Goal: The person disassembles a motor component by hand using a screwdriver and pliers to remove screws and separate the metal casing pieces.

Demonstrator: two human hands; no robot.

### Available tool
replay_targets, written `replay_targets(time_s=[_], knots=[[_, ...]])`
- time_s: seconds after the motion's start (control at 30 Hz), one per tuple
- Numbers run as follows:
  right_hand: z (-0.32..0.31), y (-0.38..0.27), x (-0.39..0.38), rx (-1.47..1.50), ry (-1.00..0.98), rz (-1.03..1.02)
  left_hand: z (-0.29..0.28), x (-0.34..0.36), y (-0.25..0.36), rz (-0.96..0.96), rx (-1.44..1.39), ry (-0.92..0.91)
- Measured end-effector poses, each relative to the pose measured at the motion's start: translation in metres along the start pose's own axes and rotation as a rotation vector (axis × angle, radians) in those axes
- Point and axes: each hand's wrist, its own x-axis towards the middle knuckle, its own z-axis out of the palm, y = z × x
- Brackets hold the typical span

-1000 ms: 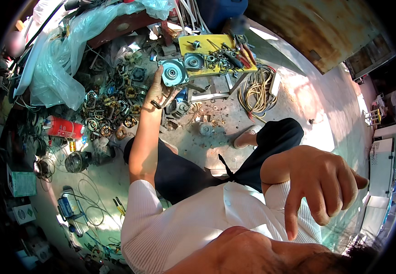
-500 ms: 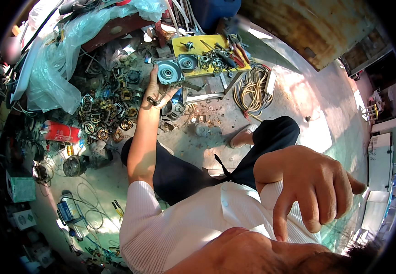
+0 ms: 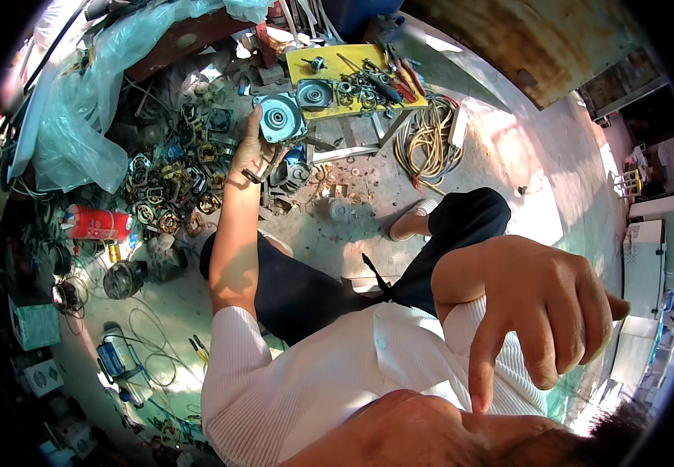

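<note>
At arm's length, my left hand (image 3: 252, 152) grips a square metal motor end cover (image 3: 280, 118) with a round bearing seat in its middle. The thumb lies along its left edge; the other fingers are largely hidden under it. A similar end cover (image 3: 315, 94) rests just beyond, on a yellow board (image 3: 302, 65). Bent at the wrist, my right hand (image 3: 543, 311) is raised close to the camera, holding nothing. Its fingers hang down and apart, one fingertip close to my skin at the bottom of the view.
Pliers (image 3: 408, 82), a rotor (image 3: 317, 63) and several small parts lie on the board. To its right is a coiled cable (image 3: 428, 148). Heaped stator parts (image 3: 167, 191), a red cylinder (image 3: 97, 222) and a plastic sheet (image 3: 80, 132) crowd the left. A rusty panel (image 3: 535, 47) stands far right.
The view has shifted slightly. My left hand still holds the end cover, now turned a little and slightly left in the view. My right hand keeps nearly the same pose.
</note>
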Motion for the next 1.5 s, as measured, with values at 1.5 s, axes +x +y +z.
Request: replay_targets(time_s=[1.5], knots=[[-0.121, 0.137, -0.189, -0.386, 2.064, 0.447, 0.041, -0.043, -0.005, 0.013, 0.899, -0.133]])
